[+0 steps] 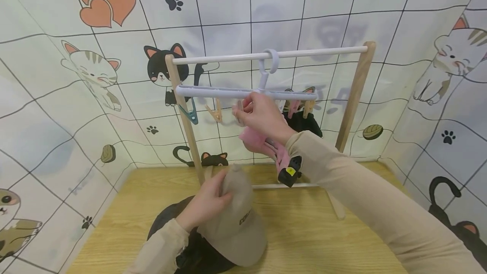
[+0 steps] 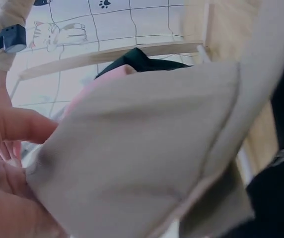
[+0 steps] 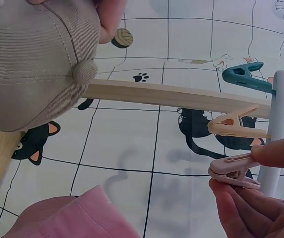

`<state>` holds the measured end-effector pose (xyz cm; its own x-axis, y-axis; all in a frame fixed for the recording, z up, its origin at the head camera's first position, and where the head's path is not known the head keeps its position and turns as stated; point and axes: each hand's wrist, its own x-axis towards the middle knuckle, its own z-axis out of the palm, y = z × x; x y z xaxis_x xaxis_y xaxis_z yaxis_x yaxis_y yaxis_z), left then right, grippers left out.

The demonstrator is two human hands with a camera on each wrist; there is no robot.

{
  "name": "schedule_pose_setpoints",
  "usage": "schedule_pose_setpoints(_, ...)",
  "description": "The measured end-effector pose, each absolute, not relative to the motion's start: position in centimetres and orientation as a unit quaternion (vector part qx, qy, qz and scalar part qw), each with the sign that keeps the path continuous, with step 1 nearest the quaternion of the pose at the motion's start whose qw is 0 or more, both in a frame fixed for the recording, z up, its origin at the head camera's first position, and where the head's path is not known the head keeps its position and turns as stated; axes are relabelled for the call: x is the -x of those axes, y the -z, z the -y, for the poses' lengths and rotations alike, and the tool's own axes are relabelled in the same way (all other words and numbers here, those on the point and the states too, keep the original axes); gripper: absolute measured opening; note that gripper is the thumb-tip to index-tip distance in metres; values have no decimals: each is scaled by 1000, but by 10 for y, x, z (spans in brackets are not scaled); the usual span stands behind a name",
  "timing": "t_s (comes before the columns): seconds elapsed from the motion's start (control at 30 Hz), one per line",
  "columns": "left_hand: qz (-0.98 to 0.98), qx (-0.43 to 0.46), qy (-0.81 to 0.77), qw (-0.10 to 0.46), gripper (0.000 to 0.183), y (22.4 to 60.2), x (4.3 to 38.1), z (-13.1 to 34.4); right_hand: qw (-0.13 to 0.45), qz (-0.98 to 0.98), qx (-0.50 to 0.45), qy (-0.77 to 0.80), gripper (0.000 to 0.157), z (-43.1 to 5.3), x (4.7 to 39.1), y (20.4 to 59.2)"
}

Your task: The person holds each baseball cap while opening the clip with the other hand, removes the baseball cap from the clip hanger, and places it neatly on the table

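My left hand (image 1: 203, 203) pinches a beige baseball cap (image 1: 236, 206) at its crown, above the table, with the brim hanging down. In the left wrist view the cap's fabric (image 2: 127, 144) fills the middle. Up at the lavender clip hanger (image 1: 213, 92), my right hand (image 1: 266, 115) pinches a pale pink clothespin (image 3: 231, 168) between thumb and fingers. Beside that clip are a peach clothespin (image 1: 215, 111) and a teal clothespin (image 1: 190, 112), with nothing in them. A pink cap (image 1: 254, 139) hangs behind my right wrist, partly hidden.
A wooden rack (image 1: 351, 100) with a white top rod (image 1: 319, 52) carries the hanger. Pink and yellow clips (image 1: 308, 107) stand near a dark cap (image 1: 306, 126) at the right. Another dark hat (image 1: 201, 257) lies on the wooden table (image 1: 304, 240), under the beige cap.
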<state>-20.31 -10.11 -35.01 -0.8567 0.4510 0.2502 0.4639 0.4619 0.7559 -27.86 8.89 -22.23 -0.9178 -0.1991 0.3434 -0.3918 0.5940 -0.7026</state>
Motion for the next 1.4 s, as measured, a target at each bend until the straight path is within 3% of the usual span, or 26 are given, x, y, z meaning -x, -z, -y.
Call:
schedule_pose_setpoints(0.33,839,166,519,-2,54,383,193,114,114,893,-156,-406,32,-88,279,224)
schedule_pose_setpoints(0.57,794,116,595,-46,73,407,184,124,116,895,-152,-404,31,-88,279,223)
schedule_pose_setpoints(0.67,805,94,584,-43,58,416,179,130,117,894,-152,-405,32,-87,278,224)
schedule_pose_setpoints(0.83,868,103,485,26,20,424,173,140,116,894,-156,-403,33,-88,277,225)
schedule_pose_setpoints(1.03,907,75,411,61,23,423,166,149,123,895,-157,-399,33,-92,273,226)
schedule_pose_setpoints(1.4,953,20,292,74,31,421,156,153,156,883,-178,-406,31,-90,271,233)
